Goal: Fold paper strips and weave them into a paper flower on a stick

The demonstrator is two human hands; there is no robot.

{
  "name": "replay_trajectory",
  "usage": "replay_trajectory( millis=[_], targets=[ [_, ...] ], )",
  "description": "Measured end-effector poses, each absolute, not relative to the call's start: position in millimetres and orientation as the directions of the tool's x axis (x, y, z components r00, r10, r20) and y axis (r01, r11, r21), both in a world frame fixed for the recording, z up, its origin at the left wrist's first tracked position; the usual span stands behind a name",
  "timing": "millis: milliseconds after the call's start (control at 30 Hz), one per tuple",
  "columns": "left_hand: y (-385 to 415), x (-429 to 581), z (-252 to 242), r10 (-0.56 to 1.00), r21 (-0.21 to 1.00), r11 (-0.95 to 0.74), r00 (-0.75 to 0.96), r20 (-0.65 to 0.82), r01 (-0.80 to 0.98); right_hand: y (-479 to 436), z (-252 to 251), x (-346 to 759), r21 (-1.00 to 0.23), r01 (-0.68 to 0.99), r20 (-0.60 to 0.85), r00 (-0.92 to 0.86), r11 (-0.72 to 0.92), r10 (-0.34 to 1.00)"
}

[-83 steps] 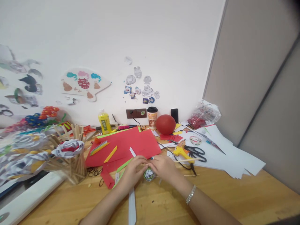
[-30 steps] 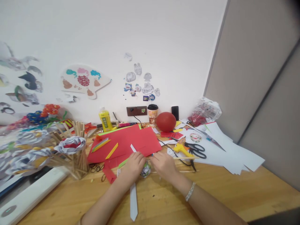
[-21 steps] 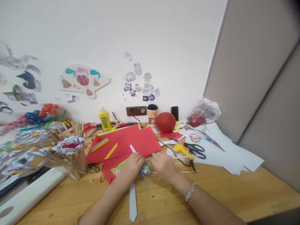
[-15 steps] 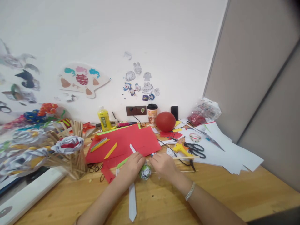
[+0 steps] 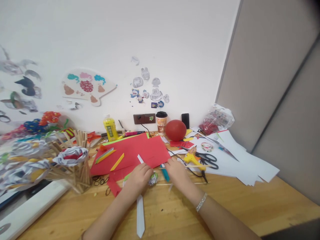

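My left hand (image 5: 140,176), its fingers curled, lies over a long white paper strip (image 5: 140,216) whose ends show above and below it. Beside its fingertips is a small rolled ball of white and green paper (image 5: 153,179); whether the fingers grip it is unclear. My right hand (image 5: 176,171) is a little to the right, fingers bent down at the edge of the red paper (image 5: 140,150). A teal object (image 5: 165,173) shows just left of it. What the right fingertips touch is hidden.
A yellow glue gun (image 5: 195,161) and black scissors (image 5: 210,160) lie right of my hands. Behind stand a red balloon-like ball (image 5: 176,130), a lidded cup (image 5: 161,122) and a yellow bottle (image 5: 110,128). Wooden sticks (image 5: 80,173) stand at left.
My right hand has moved slightly right, away from the paper ball, uncovering the teal object. The paper ball sits closer to my left hand and is partly covered by it.
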State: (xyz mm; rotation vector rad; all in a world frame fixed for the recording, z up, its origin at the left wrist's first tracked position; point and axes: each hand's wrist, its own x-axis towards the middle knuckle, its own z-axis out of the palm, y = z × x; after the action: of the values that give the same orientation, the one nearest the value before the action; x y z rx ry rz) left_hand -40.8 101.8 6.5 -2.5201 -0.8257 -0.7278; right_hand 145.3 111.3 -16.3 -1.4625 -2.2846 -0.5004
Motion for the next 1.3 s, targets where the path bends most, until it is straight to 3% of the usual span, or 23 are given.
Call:
replay_trajectory(
  millis=[67, 167, 233, 300, 400, 533, 1100, 1300],
  targets=[
    [100.2, -40.5, 6.9, 0.4, -0.199, -0.762, 0.69, 0.603, 0.616, 110.1, -16.6, 142.5, -0.081, 0.882, 0.514, -0.363, 0.465, 0.777],
    [97.7, -42.7, 7.7, 0.348, -0.176, -0.783, 0.654, 0.672, 0.597, 104.1, -14.2, 136.4, -0.529, 0.652, 0.504, -0.274, 0.544, 0.819],
    [97.4, -46.0, 6.2, 0.298, -0.164, -0.792, 0.607, 0.737, 0.588, 99.1, -11.8, 131.8, -0.81, 0.366, 0.39, -0.247, 0.458, 0.887],
    [98.6, -49.6, 2.3, 0.242, -0.166, -0.795, 0.555, 0.795, 0.584, 94.7, -9.9, 127.4, -0.969, 0.072, 0.203, -0.303, 0.235, 0.931],
    [101.4, -53.5, -4.9, 0.195, -0.173, -0.8, 0.521, 0.831, 0.575, 91.0, -8.6, 122.5, -0.972, -0.219, 0.017, -0.42, -0.083, 0.907],
    [100.6, -53.9, -5.6, 0.181, -0.191, -0.794, 0.524, 0.832, 0.577, 91.1, -9.2, 121.3, -0.925, -0.369, 0.068, -0.398, -0.091, 0.915],
    [92.6, -46.4, 10.3, 0.133, -0.396, -0.65, 0.611, 0.78, 0.648, 91.8, -7.4, 122.0, -0.935, -0.347, 0.043, -0.335, -0.081, 0.941],
    [90.4, -45.8, 13.6, 0.135, -0.38, -0.634, 0.58, 0.804, 0.674, 90.8, -6.6, 122.8, -0.942, -0.331, 0.067, -0.361, -0.061, 0.93]
  ],
)
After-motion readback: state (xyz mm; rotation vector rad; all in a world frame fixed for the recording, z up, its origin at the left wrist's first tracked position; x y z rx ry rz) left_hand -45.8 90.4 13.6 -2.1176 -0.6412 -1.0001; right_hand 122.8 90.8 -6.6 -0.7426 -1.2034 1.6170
